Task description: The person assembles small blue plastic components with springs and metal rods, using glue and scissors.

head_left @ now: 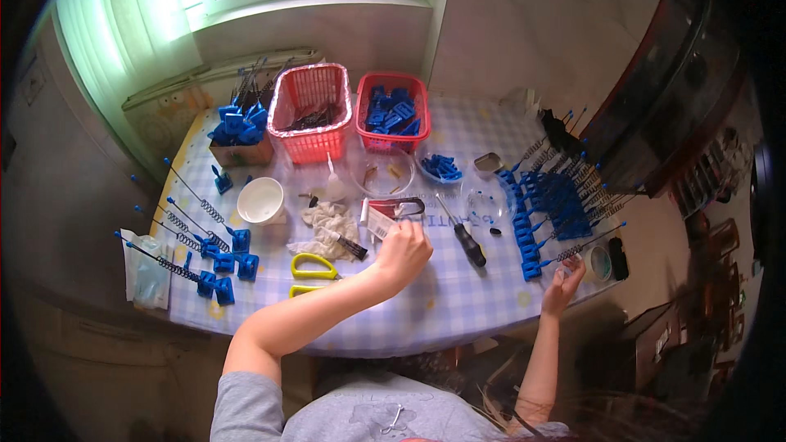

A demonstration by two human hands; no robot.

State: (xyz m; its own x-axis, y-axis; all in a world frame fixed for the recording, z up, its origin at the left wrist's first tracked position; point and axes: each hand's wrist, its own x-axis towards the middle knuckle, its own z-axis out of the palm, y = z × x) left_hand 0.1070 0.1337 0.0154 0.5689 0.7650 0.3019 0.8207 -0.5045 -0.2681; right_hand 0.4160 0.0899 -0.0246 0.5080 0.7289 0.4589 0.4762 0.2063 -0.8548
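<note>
White container (377, 223): small, pale, with dark fine print on one face; its exact kind cannot be told at this scale.
Pointing: the free end points away from the person and slightly left; the visible long axis appears to slant back from there toward the fingers, which hide the near right end, so its full line is not certain.
Position: near the middle of the checked tablecloth (409, 317), just right of a crumpled pale cloth (324, 221); whether it touches the table cannot be told.
Left hand (405, 252): fingers curled closed at the container's right side, pinching it; the thumb's placement is not clear.
Right hand (563, 285): palm turned up, fingers loosely bent, beside a black coil spring (568, 254) at the table's right edge; whether it has hold of anything cannot be told.
Scissors (314, 266): yellow handles toward the left, lying beyond the left forearm.
Screwdriver (470, 245): dark handle nearest the person, lying between the two hands.
Blue clips (524, 233): set in a row at right, springs extending outward.
Baskets: a pink one (311, 151) and a red one (393, 145) side by side at the far edge, the red holding blue parts.
</note>
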